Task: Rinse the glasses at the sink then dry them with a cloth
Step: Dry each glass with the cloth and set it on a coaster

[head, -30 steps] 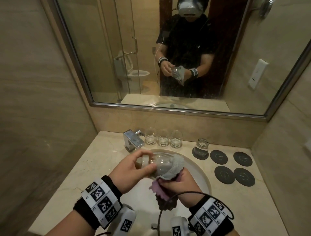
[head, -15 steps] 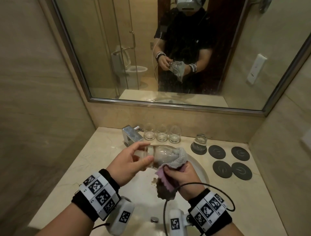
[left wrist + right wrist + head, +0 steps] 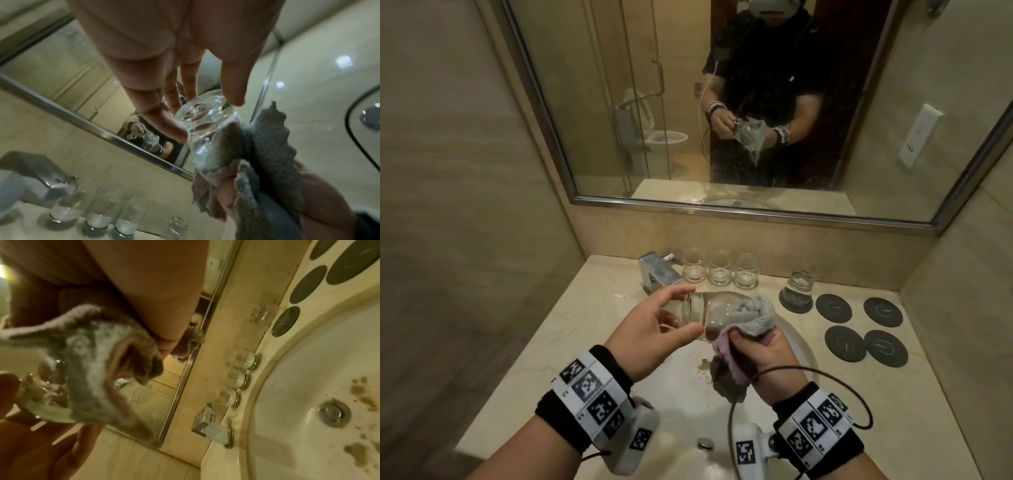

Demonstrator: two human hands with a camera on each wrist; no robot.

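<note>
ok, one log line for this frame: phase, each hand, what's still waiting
phase: drying | left hand: holds glass by base | right hand: grips cloth stuffed in its mouth | waiting: three glasses behind sink

A clear glass (image 3: pixel 709 310) lies on its side in the air above the sink (image 3: pixel 803 346), thick base to the left, mouth to the right. A grey cloth (image 3: pixel 751 317) with a pink underside is stuffed into the mouth and wraps the rim, its loose end hanging down. Three clear glasses (image 3: pixel 719 272) stand upright in a row at the back of the table (image 3: pixel 599 308), just right of the tap. A smaller glass (image 3: pixel 798 286) stands upright on a dark round coaster.
</note>
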